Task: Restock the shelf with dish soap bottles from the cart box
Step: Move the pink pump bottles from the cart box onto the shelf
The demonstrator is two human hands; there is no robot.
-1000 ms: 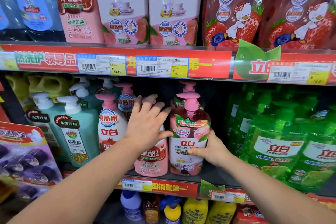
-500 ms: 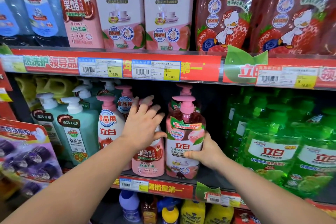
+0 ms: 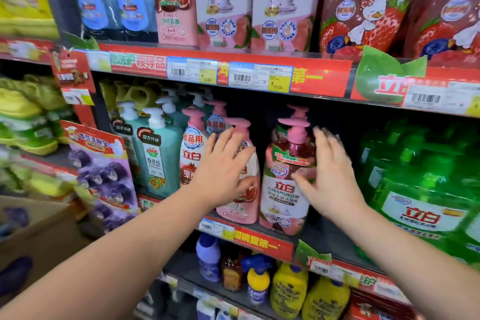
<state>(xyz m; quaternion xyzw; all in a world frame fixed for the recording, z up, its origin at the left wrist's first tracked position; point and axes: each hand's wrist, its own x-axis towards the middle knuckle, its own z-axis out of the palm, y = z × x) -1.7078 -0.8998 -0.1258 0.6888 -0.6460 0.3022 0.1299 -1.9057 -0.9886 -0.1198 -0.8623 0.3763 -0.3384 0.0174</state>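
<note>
Single view only, head-mounted, wide-angle. It faces a store shelf (image 3: 262, 235) head-on and slightly downward, from close range: both forearms reach in from the bottom edge toward the middle tier. Three tiers are visible; the upper one is cropped at the top. The frame tilts, lines running down to the right. Edges are blurred.

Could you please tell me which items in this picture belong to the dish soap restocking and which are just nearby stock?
Job in hand:
pink-pump peach dish soap bottle
pale pink pomegranate pump bottle
left hand
right hand

Just nearby:
green translucent jugs
teal white-pump bottles
yellow bottles below
</note>
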